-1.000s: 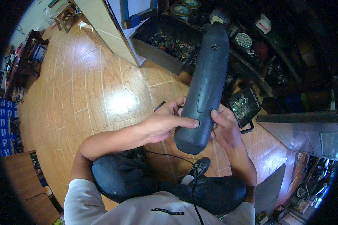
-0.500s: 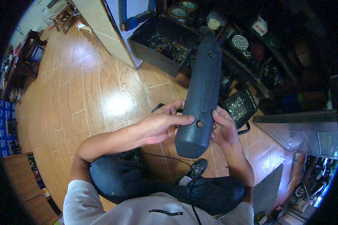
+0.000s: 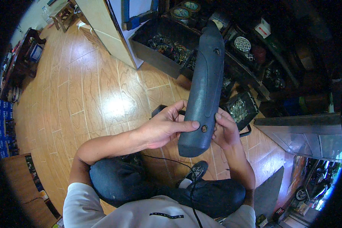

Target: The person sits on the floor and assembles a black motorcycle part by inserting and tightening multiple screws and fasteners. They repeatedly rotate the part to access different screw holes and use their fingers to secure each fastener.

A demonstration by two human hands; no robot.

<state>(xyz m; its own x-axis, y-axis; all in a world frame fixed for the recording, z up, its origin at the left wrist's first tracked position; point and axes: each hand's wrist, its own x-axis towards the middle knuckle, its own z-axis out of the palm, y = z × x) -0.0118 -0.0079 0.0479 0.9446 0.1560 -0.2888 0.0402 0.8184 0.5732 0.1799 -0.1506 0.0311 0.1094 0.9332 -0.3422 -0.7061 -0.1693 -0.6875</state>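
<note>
A long black muffler cover (image 3: 203, 87) with a textured surface and a tapered far end is held up in front of me, above my lap. One round hole shows near its wide near end, another near the narrow far end. My left hand (image 3: 170, 123) grips its left edge, thumb lying on top beside the near hole and the fingers partly hidden. On the opposite edge, my right hand (image 3: 227, 130) pinches with the thumb on the side and fingers curled at the underside.
Beyond the cover stands a dark drawer (image 3: 155, 62) full of wires and small parts. A black bin (image 3: 239, 108) of metal bits sits by my right hand. A white-sided cabinet (image 3: 300, 135) is at right, a motorbike (image 3: 317, 182) farther right. A thin cable (image 3: 193, 197) runs over my lap.
The muffler cover has rolled slightly about its length, so its holes sit farther right and more of its left side shows. Both hands keep their hold.
</note>
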